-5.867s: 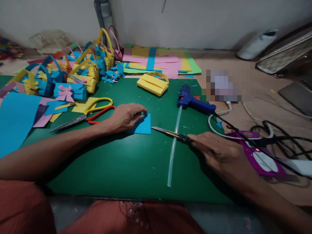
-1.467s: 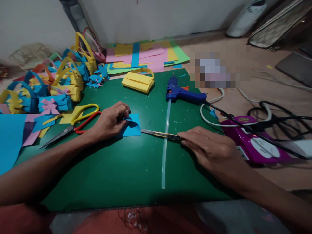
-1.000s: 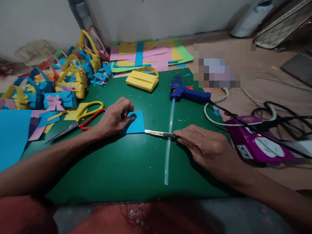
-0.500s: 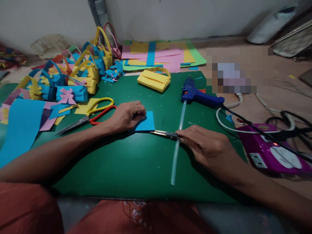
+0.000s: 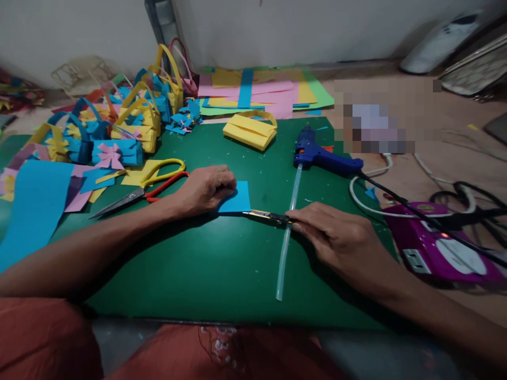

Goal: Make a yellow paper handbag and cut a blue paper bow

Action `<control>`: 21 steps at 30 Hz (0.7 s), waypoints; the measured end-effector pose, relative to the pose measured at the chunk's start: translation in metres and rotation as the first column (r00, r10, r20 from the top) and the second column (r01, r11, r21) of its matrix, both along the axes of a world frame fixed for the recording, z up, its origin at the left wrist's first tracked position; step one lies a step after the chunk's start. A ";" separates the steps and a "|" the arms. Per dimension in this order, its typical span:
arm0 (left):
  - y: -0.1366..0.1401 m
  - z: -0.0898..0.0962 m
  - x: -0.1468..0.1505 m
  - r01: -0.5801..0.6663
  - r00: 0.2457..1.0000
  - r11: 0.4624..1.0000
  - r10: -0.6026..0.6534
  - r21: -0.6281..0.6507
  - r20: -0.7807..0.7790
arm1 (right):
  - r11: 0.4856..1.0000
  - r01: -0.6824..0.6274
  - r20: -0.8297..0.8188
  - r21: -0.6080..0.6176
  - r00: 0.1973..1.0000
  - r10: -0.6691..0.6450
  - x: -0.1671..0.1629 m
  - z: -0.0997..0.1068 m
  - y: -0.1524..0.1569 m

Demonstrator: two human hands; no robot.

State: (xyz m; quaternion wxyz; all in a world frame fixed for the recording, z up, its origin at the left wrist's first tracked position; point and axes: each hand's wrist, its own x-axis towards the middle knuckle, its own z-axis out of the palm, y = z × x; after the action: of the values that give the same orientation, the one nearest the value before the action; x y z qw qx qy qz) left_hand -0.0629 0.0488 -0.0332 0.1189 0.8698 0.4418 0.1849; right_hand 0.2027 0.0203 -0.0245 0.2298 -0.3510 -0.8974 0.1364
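Note:
My left hand [image 5: 209,186] is closed on a small blue paper piece [image 5: 237,198], its curled fingers covering the left part. Between the fingertips of my right hand [image 5: 336,232] is a slim gold-and-black pointed tool [image 5: 267,215]. Its thin tip meets the lower right edge of the blue paper; the rest is hidden in my grip, so I cannot tell its kind. Under this hand passes a clear glue stick [image 5: 283,258], which sticks out from the back of a blue glue gun [image 5: 307,148] lying on the green board [image 5: 190,274].
Large scissors [image 5: 138,195] with yellow and red handles lie left of my left hand. A yellow paper bag [image 5: 250,130] sits farther back. Finished paper bags [image 5: 119,152] crowd the left, coloured sheets [image 5: 269,87] the back. A purple power box [image 5: 443,248] and cables stand right.
Almost nothing differs. Both hands keep their places, and the blue paper and pointed tool have shifted only very slightly.

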 end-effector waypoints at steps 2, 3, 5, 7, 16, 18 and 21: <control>-0.004 0.008 -0.002 0.040 0.996 0.999 -0.042 -0.029 -0.074 | 1.000 0.009 -0.008 -0.001 1.000 -0.009 0.001 0.001 0.001; -0.005 0.012 -0.003 0.057 0.993 0.997 -0.061 -0.042 -0.102 | 1.000 0.013 -0.010 -0.003 1.000 -0.013 0.001 0.001 0.001; -0.007 0.019 -0.006 0.085 0.986 0.993 -0.094 -0.076 -0.134 | 1.000 0.020 -0.014 -0.006 1.000 -0.020 0.003 0.002 0.001; -0.006 0.024 -0.010 0.086 0.984 0.988 -0.105 -0.132 -0.144 | 1.000 0.030 -0.014 -0.007 0.999 -0.030 0.003 0.002 0.002; 0.004 0.027 -0.017 0.084 0.990 0.950 -0.113 -0.301 -0.080 | 0.999 0.052 -0.010 -0.002 0.999 -0.052 0.003 0.001 0.003; 0.003 0.027 -0.017 0.075 0.991 0.951 -0.106 -0.300 -0.086 | 0.999 0.046 -0.011 -0.001 0.999 -0.046 0.002 0.002 0.003; 0.003 0.027 -0.017 0.094 0.991 0.946 -0.119 -0.310 -0.063 | 0.999 0.038 -0.019 0.003 0.999 -0.038 0.003 0.003 0.003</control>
State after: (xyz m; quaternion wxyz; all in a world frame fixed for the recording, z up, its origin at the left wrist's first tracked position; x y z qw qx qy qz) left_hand -0.0798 0.0519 -0.0064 0.2442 0.8702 0.4218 0.0721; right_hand 0.2053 0.0234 -0.0218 0.2414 -0.3665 -0.8885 0.1338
